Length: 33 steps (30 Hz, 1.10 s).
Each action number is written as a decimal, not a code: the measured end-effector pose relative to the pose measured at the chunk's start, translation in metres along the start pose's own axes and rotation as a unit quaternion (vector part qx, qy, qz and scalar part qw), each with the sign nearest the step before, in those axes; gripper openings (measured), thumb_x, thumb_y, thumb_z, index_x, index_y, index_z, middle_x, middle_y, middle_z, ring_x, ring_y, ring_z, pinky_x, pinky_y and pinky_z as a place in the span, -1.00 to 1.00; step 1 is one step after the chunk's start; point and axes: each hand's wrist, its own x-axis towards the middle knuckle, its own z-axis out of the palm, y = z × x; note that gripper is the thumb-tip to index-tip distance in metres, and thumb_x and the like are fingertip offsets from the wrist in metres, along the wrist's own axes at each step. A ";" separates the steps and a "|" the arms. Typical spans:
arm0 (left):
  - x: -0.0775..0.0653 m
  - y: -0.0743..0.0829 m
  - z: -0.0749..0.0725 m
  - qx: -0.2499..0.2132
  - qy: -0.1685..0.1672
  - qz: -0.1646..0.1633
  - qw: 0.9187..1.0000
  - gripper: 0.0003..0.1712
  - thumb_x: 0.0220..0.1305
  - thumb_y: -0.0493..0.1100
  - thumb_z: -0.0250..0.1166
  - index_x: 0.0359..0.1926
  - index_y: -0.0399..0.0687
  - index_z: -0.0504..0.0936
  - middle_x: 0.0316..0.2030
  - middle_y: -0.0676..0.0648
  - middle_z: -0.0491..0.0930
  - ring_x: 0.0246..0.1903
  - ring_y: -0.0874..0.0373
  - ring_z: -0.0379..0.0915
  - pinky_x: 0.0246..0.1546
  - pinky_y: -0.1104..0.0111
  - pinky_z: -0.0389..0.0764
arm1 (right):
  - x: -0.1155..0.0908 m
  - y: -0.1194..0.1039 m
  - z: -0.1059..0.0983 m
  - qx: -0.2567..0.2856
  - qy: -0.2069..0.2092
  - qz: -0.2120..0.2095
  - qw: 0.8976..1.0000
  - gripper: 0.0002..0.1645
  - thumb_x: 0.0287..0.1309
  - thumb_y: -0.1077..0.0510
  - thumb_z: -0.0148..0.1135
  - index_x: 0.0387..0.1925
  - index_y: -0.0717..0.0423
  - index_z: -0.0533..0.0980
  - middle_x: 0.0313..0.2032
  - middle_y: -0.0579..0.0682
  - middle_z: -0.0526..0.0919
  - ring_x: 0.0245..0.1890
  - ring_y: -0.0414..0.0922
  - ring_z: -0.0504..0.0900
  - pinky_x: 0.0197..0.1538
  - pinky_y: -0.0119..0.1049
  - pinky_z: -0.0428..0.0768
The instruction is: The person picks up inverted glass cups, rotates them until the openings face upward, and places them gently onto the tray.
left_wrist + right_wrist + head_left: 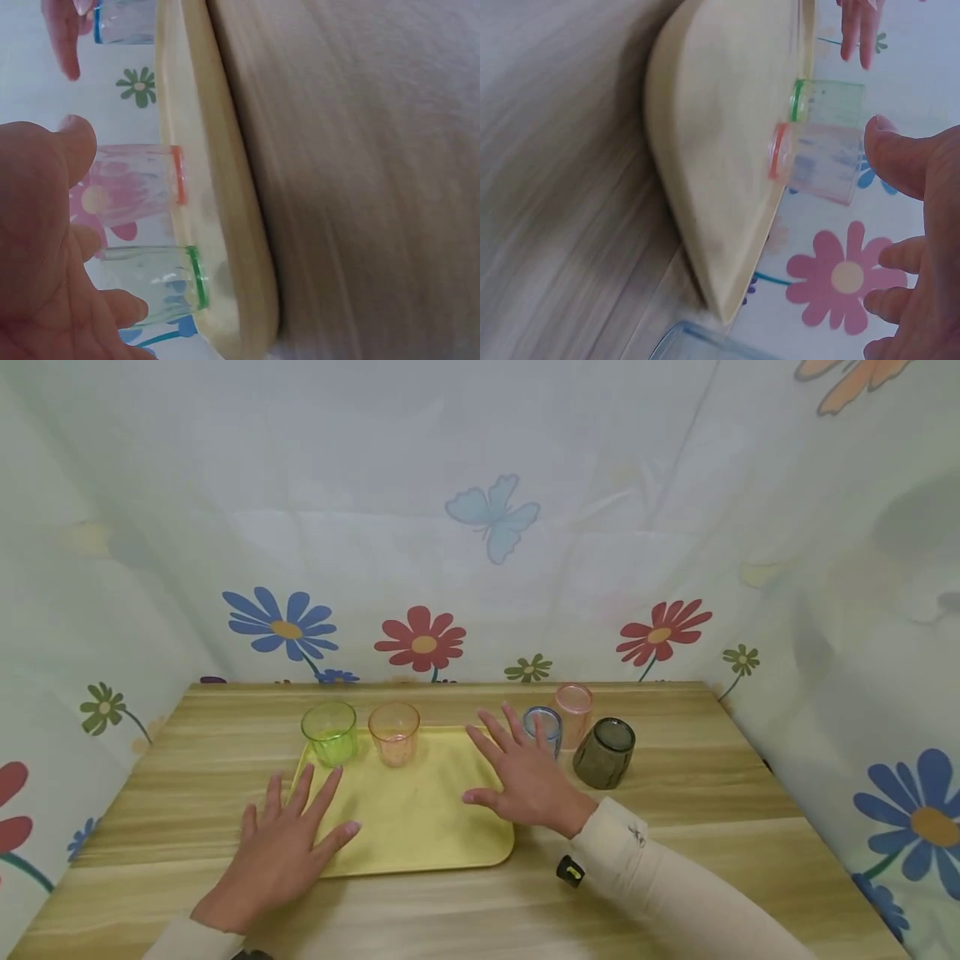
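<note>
My left hand [276, 853] hovers over the front left of a yellow tray [420, 827], fingers spread and holding nothing. Above the tray's right side, my right hand [531, 781] is also spread and holds nothing. Two clear tinted cups stand upright on the tray's back left: a green cup [333, 739] and an orange cup [394, 739]. Right of the tray are three cups standing upside down. The blue cup [551, 727] is partly hidden by my right fingers, the pink cup [574, 714] is behind it, and the dark grey cup [604, 756] stands nearest my right wrist.
The wood-grain table [690, 777] carries the tray and cups. Behind and at both sides hangs a white curtain [360, 527] printed with flowers and butterflies. A small black object [570, 871] shows beside my right cuff.
</note>
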 end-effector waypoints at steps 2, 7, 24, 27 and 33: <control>-0.002 -0.004 0.002 -0.010 -0.004 -0.006 1.000 -0.05 0.49 0.44 0.03 0.68 0.12 0.04 0.61 -0.47 -0.08 0.53 -0.70 -0.33 0.26 -0.67 -0.14 | -0.002 0.003 0.001 -0.002 -0.004 0.007 1.000 0.09 0.32 -0.46 0.17 0.65 -0.05 0.10 0.68 0.07 0.01 0.69 0.25 -0.17 0.56 0.54 -0.20; -0.008 -0.014 0.007 -0.026 -0.011 -0.014 1.000 -0.02 0.50 0.42 0.05 0.68 0.06 -0.01 0.58 -0.55 -0.10 0.51 -0.73 -0.31 0.26 -0.66 -0.10 | -0.007 0.013 0.000 -0.023 0.002 0.021 1.000 0.10 0.30 -0.49 0.16 0.65 -0.06 0.11 0.67 0.08 0.06 0.68 0.26 -0.12 0.56 0.54 -0.17; -0.007 -0.030 0.007 -0.078 -0.027 -0.023 0.996 0.10 0.51 0.37 0.09 0.65 -0.29 -0.09 0.56 -0.65 -0.21 0.49 -0.73 -0.24 0.32 -0.59 0.07 | -0.021 0.040 -0.011 -0.044 0.028 0.036 0.998 0.08 0.27 -0.39 0.30 0.60 0.05 0.21 0.64 0.16 0.13 0.68 0.27 -0.12 0.56 0.54 -0.12; -0.007 -0.031 0.008 -0.083 -0.029 -0.028 0.996 0.13 0.51 0.37 0.08 0.63 -0.38 -0.10 0.56 -0.64 -0.20 0.50 -0.69 -0.20 0.34 -0.56 0.10 | -0.022 0.043 -0.013 -0.043 0.026 0.039 0.998 0.07 0.29 -0.38 0.30 0.61 0.05 0.19 0.64 0.16 0.12 0.68 0.26 -0.11 0.57 0.53 -0.11; -0.007 -0.029 0.008 -0.074 -0.034 -0.038 0.996 0.14 0.53 0.37 0.05 0.59 -0.52 -0.08 0.56 -0.63 -0.15 0.49 -0.62 -0.05 0.37 -0.47 0.21 | -0.022 0.047 -0.014 -0.041 0.027 0.038 0.998 0.06 0.28 -0.33 0.33 0.60 0.08 0.21 0.62 0.23 0.13 0.66 0.31 -0.06 0.58 0.49 -0.03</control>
